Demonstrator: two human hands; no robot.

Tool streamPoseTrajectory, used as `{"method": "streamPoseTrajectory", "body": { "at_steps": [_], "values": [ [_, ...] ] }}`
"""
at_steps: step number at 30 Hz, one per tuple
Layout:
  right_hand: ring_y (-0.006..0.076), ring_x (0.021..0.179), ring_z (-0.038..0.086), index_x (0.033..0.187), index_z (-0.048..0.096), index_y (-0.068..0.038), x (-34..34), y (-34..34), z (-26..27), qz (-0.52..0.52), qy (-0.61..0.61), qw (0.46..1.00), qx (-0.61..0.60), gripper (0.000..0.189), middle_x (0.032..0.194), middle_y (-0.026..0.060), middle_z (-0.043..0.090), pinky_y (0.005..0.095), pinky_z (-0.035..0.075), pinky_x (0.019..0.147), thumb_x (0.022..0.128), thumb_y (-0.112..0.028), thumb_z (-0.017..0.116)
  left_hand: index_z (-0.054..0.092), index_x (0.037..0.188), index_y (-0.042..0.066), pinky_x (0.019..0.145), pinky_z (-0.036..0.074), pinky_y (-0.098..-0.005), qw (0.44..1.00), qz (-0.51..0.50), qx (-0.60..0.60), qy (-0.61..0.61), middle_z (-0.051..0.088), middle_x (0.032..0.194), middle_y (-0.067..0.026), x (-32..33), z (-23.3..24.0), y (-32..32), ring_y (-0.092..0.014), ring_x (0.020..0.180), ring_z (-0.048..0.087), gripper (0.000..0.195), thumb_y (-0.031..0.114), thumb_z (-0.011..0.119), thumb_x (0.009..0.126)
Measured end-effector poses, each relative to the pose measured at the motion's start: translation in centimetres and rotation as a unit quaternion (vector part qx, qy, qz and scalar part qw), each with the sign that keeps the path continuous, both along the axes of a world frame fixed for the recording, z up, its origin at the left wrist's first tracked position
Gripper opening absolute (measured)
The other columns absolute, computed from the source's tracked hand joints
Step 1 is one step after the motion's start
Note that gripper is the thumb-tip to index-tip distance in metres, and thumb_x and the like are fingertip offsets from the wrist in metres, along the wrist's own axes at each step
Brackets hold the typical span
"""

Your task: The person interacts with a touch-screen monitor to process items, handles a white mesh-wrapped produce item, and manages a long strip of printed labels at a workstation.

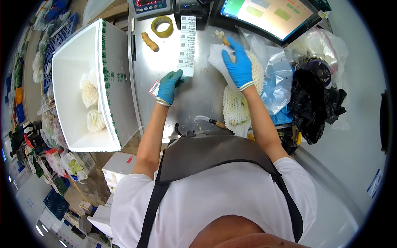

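Note:
My left hand [170, 87], in a blue glove, pinches the lower end of a strip of printed labels [187, 46] that hangs out of a label printer [191, 11]. A small red-edged label [154, 88] lies beside that hand's wrist. My right hand [238, 63], also gloved, rests spread over white foam netting [218, 57], touching it; whether its fingers grip anything is hidden. A small brown piece [226, 42], perhaps ginger root, shows by its fingertips. More foam netting [236, 108] lies under my right forearm. A ginger root [150, 42] and a roll of tape [162, 27] lie on the metal table [198, 90].
A white foam box [74, 133] holding net-wrapped produce [90, 93] stands at the left. A curved knife [211, 121] lies near my apron. A scale [151, 6] and a monitor [266, 15] stand at the back. Clear bags [279, 71] and black bags [310, 105] lie right.

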State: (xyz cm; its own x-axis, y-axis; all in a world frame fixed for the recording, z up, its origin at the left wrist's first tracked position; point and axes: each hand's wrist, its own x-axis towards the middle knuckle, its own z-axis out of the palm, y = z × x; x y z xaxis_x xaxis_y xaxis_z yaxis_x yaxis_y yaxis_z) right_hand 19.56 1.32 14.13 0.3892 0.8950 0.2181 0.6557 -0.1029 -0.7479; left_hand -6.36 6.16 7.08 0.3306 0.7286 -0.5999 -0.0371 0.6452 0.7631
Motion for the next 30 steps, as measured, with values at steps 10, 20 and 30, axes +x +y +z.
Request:
{"method": "streamPoseTrajectory", "body": {
  "at_steps": [10,20,30],
  "values": [
    [0.0192,0.083,0.068,0.124,0.053,0.003,-8.3,2.2,-6.3,-0.045,0.539,0.795,-0.275,0.053,0.103,0.0126,0.067,0.0326,0.056,0.071,0.091,-0.038,0.062,0.066,0.084,0.008,0.071,0.048,-0.0227,0.999,0.0,-0.024,-0.034,0.066,0.079,-0.0022,-1.2,-0.5,-2.0,-0.01,0.072,0.06,0.022,0.029,0.07,0.087],
    [0.0202,0.077,0.068,0.105,0.062,0.004,-8.4,3.1,-8.4,-0.04,0.572,0.778,-0.257,0.025,0.094,0.0115,0.068,0.0322,0.057,0.067,0.09,-0.016,0.062,0.062,0.1,0.002,0.073,0.046,-0.0238,0.998,0.02,0.009,0.059,0.064,0.088,-0.0051,-2.1,-0.4,-1.1,-0.011,0.075,0.057,0.041,0.041,0.067,0.088],
    [0.0181,0.077,0.068,0.106,0.063,0.005,-8.5,1.5,-8.2,-0.011,0.568,0.785,-0.247,0.029,0.095,0.0113,0.069,0.0302,0.056,0.068,0.091,-0.019,0.063,0.059,0.117,-0.001,0.082,0.053,-0.0328,0.985,-0.06,-0.139,-0.083,0.066,0.106,-0.012,4.1,-2.4,9.0,-0.021,0.09,0.064,0.046,0.034,0.066,0.089]
  ]
}}
